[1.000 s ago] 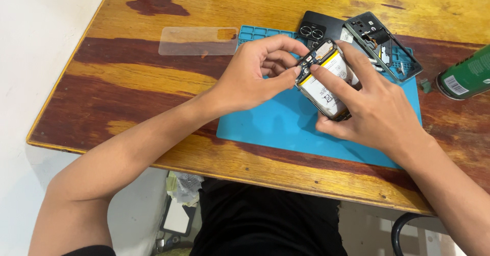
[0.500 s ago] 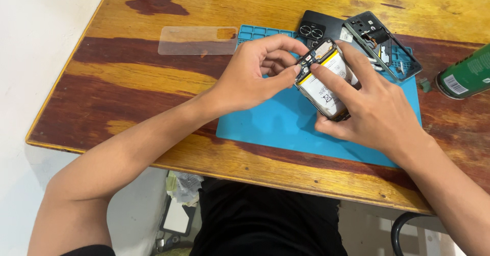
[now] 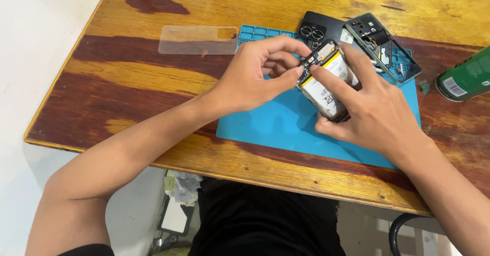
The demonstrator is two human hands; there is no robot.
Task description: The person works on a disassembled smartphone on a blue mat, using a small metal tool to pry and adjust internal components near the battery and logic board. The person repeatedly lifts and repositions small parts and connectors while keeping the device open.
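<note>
Blue silicone work mat (image 3: 286, 128) covers the middle of the worn wooden table (image 3: 153, 82), and above it, right of centre, both hands hold an opened smartphone body with its white-and-yellow battery exposed (image 3: 326, 80). The right hand (image 3: 377, 113) grasps the phone from below and the side, forefinger lying across the battery. The left hand (image 3: 255, 75) pinches at the phone's upper edge with thumb and fingertips, seemingly working a small part or connector there; it is too small to tell which. By my judgement, the step in hand is fine disassembly at that top end, calling for a steady grip and a delicate pull.

The mat's small moulded compartments (image 3: 258, 31) at its upper left look empty. A black back cover (image 3: 319, 29) and a dark inner frame (image 3: 383, 46) lie at the mat's top right, a clear case (image 3: 196, 39) to the left, a green can (image 3: 467, 75) at the right edge.
</note>
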